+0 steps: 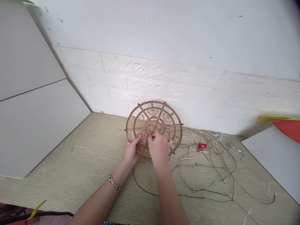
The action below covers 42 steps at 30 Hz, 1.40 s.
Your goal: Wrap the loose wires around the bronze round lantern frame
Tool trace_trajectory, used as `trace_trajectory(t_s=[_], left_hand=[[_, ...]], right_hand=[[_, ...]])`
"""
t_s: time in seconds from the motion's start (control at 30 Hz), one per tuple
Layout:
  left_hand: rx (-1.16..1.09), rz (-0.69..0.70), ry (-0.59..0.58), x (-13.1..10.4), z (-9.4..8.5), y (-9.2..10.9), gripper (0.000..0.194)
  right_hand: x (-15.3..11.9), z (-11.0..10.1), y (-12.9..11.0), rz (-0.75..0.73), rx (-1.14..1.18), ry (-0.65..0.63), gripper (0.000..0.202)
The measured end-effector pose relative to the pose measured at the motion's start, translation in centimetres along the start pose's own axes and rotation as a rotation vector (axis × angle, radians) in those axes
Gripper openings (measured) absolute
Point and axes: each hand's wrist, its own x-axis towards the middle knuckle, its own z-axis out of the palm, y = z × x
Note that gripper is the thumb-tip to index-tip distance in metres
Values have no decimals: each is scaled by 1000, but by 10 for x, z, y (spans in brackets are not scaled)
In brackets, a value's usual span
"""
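A round bronze-coloured metal frame (153, 111), shaped like a wheel with spokes and scrolled ornaments, stands tilted toward me near the wall. My left hand (134, 149) is closed on its lower left rim, thumb in front. At the lower middle, close to the inner ring, my right hand (159, 147) pinches with thumb and forefinger; whatever lies between those fingertips is too small to make out. A thin brown cord (142, 190) runs from below the frame across the table to the right.
On the right lie tangled brown cords (217, 156), many white strips (221, 137) and a red piece (202, 146). A white brick-pattern wall (164, 72) rises behind the table (58, 159). Pale panels stand at the left (42, 125) and right (276, 156).
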Motion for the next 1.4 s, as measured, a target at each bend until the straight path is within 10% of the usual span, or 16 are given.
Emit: trace_trajectory(t_s=[0.17, 0.43, 0.6, 0.73, 1.1, 1.23, 1.4], left_hand=[[-28, 19, 1, 1, 0, 2, 9], [-17, 26, -19, 8, -7, 12, 8], [1, 19, -34, 9, -7, 10, 7], [8, 21, -26, 7, -6, 9, 7], [13, 40, 17, 2, -2, 8, 8], [15, 42, 22, 2, -2, 9, 8], [14, 51, 17, 6, -5, 17, 7]], right_hand=[[2, 1, 2, -139, -58, 34, 15], [38, -25, 10, -1053, -444, -48, 18], [43, -34, 5, -1348, -650, -59, 22], [36, -29, 6, -1243, -625, -65, 21], [-2, 10, 1, -158, -103, 58, 18], [-3, 18, 12, -278, -91, 95, 15], [22, -2, 14, -826, -306, 105, 17]])
